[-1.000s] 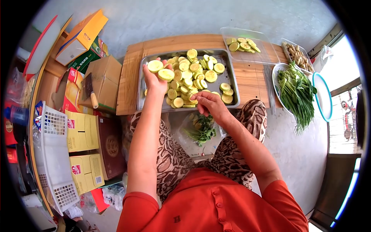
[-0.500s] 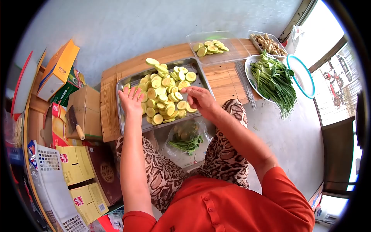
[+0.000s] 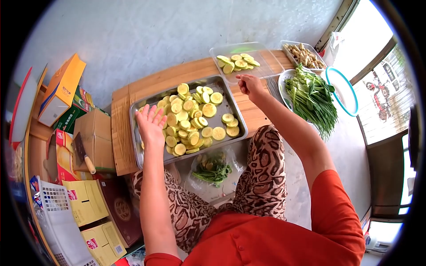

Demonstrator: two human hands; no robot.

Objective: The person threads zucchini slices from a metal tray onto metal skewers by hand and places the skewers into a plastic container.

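Many round slices of green-skinned squash (image 3: 182,116) lie heaped in a metal tray (image 3: 240,116) on the wooden table. Over the tray's left part is my left hand (image 3: 151,124), palm up and fingers spread, holding nothing. My right hand (image 3: 251,85) is beyond the tray's right edge, near a clear plastic box (image 3: 270,64) with more slices (image 3: 238,63). Its fingers are pinched together; anything between them is too small to make out. Thin skewers (image 3: 274,88) lie close to the right hand, partly hidden by it.
A bowl of leafy greens (image 3: 310,99) stands at the right, beside a blue-rimmed lid (image 3: 342,91) and a box of light brown pieces (image 3: 305,56). Bundled sticks (image 3: 123,131) lie left of the tray. A knife (image 3: 84,154) rests by a cardboard box (image 3: 95,136). Bagged greens (image 3: 213,168) sit below.
The slices on my left hand have dropped onto the heap, leaving its palm bare. My right hand has moved from the tray up and right toward the skewers. The view has shifted.
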